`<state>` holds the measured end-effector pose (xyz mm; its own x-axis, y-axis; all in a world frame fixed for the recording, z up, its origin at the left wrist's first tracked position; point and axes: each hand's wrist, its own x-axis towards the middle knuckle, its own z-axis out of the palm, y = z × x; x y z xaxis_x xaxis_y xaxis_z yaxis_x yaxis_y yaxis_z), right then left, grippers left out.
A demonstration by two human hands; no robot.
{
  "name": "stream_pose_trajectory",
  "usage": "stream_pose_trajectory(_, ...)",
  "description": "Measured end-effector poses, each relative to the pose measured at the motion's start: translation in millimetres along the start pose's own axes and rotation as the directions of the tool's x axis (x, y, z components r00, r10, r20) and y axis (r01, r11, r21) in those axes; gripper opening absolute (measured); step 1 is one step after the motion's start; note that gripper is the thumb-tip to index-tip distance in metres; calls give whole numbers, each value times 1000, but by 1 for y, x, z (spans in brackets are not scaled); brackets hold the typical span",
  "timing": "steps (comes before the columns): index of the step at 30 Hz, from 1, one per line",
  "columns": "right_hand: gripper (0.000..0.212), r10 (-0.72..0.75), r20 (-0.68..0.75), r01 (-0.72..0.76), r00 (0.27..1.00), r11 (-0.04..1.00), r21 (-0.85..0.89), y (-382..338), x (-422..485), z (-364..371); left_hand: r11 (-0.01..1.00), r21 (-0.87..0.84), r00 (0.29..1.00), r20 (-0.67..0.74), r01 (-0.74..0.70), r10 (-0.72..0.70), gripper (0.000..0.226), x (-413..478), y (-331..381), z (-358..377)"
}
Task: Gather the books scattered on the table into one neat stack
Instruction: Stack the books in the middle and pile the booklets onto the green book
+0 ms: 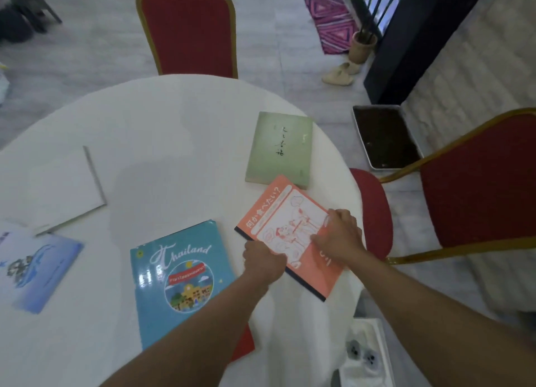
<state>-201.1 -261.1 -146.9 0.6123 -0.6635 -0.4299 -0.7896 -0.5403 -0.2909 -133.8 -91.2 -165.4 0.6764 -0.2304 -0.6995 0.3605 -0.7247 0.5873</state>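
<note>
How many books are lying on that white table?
5. Green book far right; orange book under both hands; teal Thailand book nearest; white book left; blue book at the left edge. Others may be hidden.

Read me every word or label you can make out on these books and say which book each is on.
"Thailand": teal book; its red banner text is too blurred.
"何か食べたい?": orange book, under both hands.
Brush characters on the green book: unreadable.
Pale blue booklet: print too blurred.
White book: none visible.
</note>
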Motion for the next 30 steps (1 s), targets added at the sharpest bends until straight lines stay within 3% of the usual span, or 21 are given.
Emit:
stream_pose_trajectory(5,84,109,71,-114,991,991,71,1,0,-1,961,-212,979,-66,175,-193,64,-10,15,5)
stream_pose_trajectory(9,61,118,111,-140,987,966,218,6,-3,5,945,-265,981,8,191,-196,33,-2,11,-1)
stream_pose_trajectory(13,44,62,209,-149,976,888,434,5,-13,-2,958,-271,994,-16,98,-106,36,-4,6,-11)
stream_pose_trajectory(18,41,-86,185,-39,979,813,581,-30,-32,-10,979,-49,963,-194,-200,187,24,-18,12,-49)
stream_pose_trajectory(20,44,-146,216,-16,965,794,608,-51,-39,-6,965,50,927,-269,-256,260,38,-22,6,-72)
stream_pose_trajectory(24,51,-218,319,10,923,839,544,-82,-49,10,944,239,913,-283,-229,293,69,-35,-18,-111)
stream_pose_trajectory(30,47,-322,441,187,838,928,322,-119,-81,50,943,290,922,-297,-162,249,56,-52,-90,-155)
